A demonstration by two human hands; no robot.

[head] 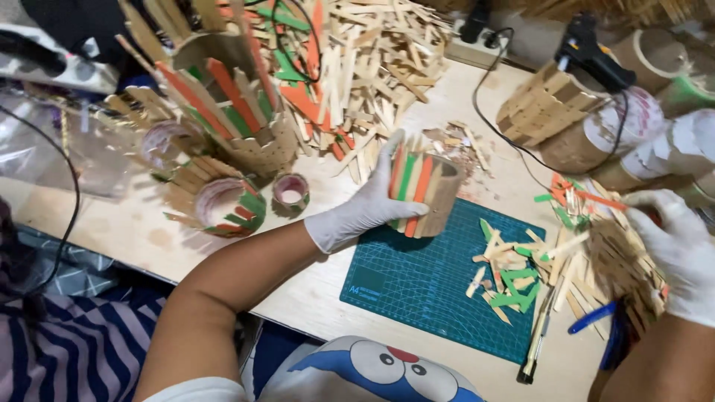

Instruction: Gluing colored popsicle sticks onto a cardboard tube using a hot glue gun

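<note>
My left hand [365,202], in a white glove, grips a cardboard tube [426,195] partly clad in orange, green and plain wooden sticks, held over the top edge of a teal cutting mat [417,286]. My right hand [674,249], also gloved, rests on a heap of wooden sticks [611,260] at the right; whether it holds any of them I cannot tell. Loose green and plain stick pieces [510,279] lie on the mat's right side.
A big pile of plain and coloured sticks [350,67] fills the back. Finished stick-clad holders [231,112] stand at the left, with a tape roll [290,192]. A black glue gun [592,56] rests on cardboard tubes [551,108] at the back right. Blue-handled pliers [596,318] lie at the right.
</note>
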